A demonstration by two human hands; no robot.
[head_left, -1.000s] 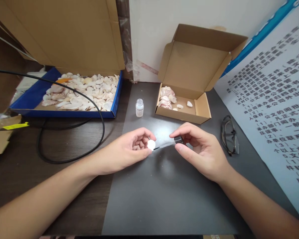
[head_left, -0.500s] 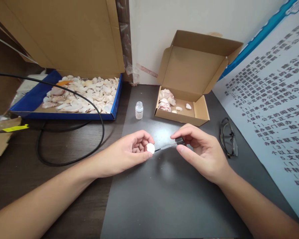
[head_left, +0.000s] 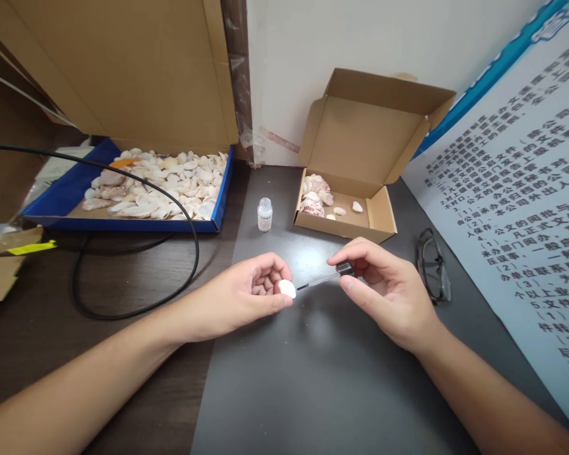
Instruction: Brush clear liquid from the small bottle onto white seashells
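Observation:
My left hand (head_left: 246, 296) pinches a small white shell (head_left: 287, 289) between thumb and forefinger above the dark mat (head_left: 313, 373). My right hand (head_left: 384, 287) grips the black cap of a thin brush applicator (head_left: 329, 276). The brush tip points left and sits just beside the shell's right edge. A small open clear bottle (head_left: 264, 214) stands on the mat behind my hands.
A blue tray (head_left: 123, 222) heaped with several pale shells sits at the back left. A small open cardboard box (head_left: 344, 218) holds a few shells. Glasses (head_left: 434, 265) lie at the right beside a printed board (head_left: 526, 208). A black cable (head_left: 137, 303) loops across the brown table.
The view has tilted so everything sits a little lower in the picture. The brush tip has drawn slightly away from the shell, which now looks tilted in my left fingers.

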